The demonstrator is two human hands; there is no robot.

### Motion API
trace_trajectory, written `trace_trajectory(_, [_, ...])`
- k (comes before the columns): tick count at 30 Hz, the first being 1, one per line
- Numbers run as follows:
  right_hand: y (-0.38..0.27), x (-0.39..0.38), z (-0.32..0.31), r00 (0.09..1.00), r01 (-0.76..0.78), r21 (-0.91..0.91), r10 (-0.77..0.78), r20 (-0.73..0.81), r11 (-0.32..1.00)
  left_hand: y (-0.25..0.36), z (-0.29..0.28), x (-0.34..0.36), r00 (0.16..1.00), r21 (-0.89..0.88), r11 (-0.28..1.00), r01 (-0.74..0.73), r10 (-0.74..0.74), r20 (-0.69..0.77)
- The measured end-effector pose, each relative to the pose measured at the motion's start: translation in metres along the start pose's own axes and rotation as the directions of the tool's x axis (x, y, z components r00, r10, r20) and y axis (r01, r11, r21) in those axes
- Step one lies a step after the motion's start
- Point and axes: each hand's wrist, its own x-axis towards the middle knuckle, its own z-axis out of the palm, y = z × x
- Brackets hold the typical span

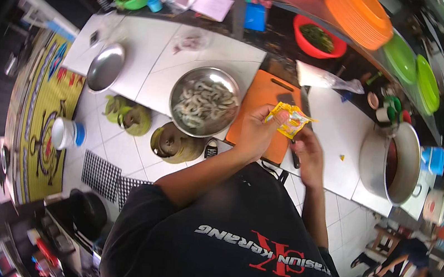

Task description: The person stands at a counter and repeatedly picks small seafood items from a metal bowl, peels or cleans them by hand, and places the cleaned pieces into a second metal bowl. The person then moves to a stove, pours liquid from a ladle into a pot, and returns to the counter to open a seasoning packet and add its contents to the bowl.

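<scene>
My left hand (pixel 258 127) grips a yellow sachet (pixel 293 121) between thumb and fingers, over an orange cutting board (pixel 266 94). Close to the sachet's lower edge is my right hand (pixel 309 154), its fingers loosely bent and seemingly apart, with nothing clear in them. Below both hands lies a knife with a black handle (pixel 295 157), partly hidden. To the left of the board stands a steel bowl (pixel 175 99) with peeled shrimp (pixel 205 103) in it. A small yellow scrap (pixel 342 157) rests on the white tiled counter (pixel 331 119) at the right.
A large metal pot (pixel 379 159) stands at the counter's right end. An empty steel bowl (pixel 106 67) is at the left. Gas cylinders (pixel 176 144) stand on the floor below. Stacked orange plates (pixel 361 17) fill the shelf above. Another person (pixel 411 258) is low at the right.
</scene>
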Motion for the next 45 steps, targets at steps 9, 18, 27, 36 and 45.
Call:
trace_trajectory(9, [0.011,0.108,0.123,0.992,-0.022,-0.046,0.028,0.122,0.999,0.009,-0.162,0.0,0.882,0.509,0.859,-0.062,0.286,-0.376])
trace_trajectory(18, [0.007,0.169,0.186,0.934,0.171,-0.656,0.091,0.345,0.735,0.024,-0.271,-0.034,0.764,0.705,0.697,0.128,0.383,-0.518])
trace_trajectory(27, [0.007,0.174,0.209,0.917,0.24,-0.609,0.029,0.398,0.756,0.039,-0.279,-0.028,0.77,0.676,0.722,0.146,0.346,-0.535])
trace_trajectory(36, [-0.008,0.167,0.213,0.911,0.249,-0.707,0.087,0.402,0.662,0.042,-0.283,-0.018,0.775,0.697,0.687,0.204,0.322,-0.544])
trace_trajectory(45, [0.01,0.189,0.191,0.949,0.184,-0.623,0.026,0.313,0.76,0.041,-0.28,-0.019,0.784,0.709,0.625,0.326,0.241,-0.572])
